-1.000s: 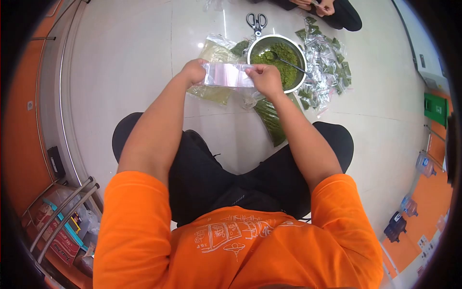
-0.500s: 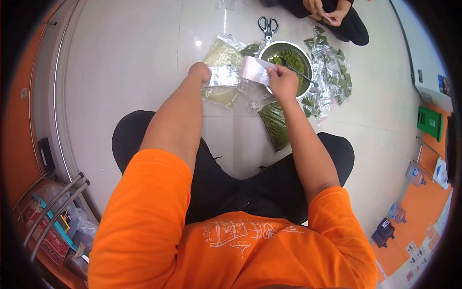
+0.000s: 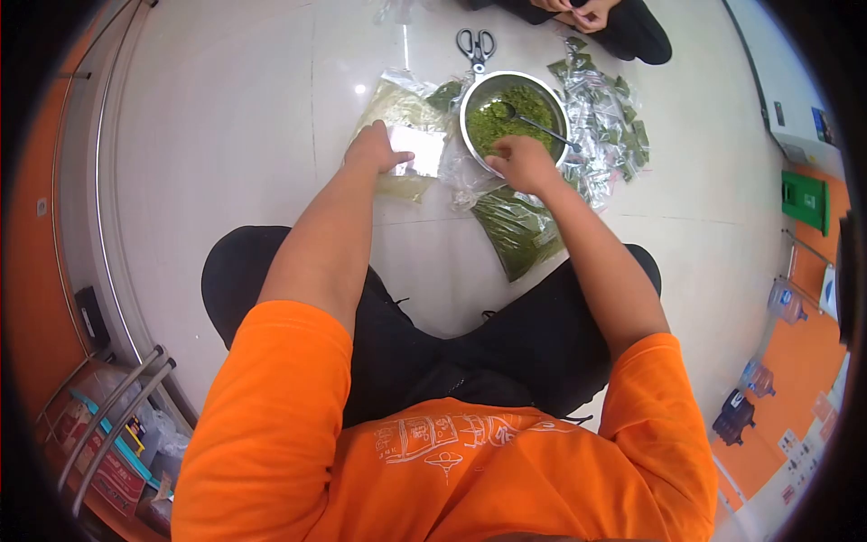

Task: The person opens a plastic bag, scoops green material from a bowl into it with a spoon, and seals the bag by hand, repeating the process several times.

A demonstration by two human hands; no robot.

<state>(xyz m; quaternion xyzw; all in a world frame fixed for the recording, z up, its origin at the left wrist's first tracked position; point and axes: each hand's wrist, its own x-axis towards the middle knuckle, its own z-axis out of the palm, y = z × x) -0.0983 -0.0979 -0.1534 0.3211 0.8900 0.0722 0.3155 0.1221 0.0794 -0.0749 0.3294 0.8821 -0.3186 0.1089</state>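
**Hands at the bowl and bags**

While I sit on the floor, my left hand (image 3: 375, 149) rests on a stack of clear bags (image 3: 417, 149) lying on a bigger plastic bag (image 3: 397, 104), thumb spread from the fingers, pinching nothing that I can see. My right hand (image 3: 519, 163) sits at the near rim of the metal bowl (image 3: 470, 99) of green powder; fingers curled together, cannot tell if they grip anything. A spoon (image 3: 537, 122) lies in the bowl. A bag of green powder (image 3: 519, 235) lies just below my right hand. Filled small packets (image 3: 610, 117) are piled right of the bowl, scissors (image 3: 476, 45) beyond it. Another person's hands (image 3: 578, 11) are at the top.
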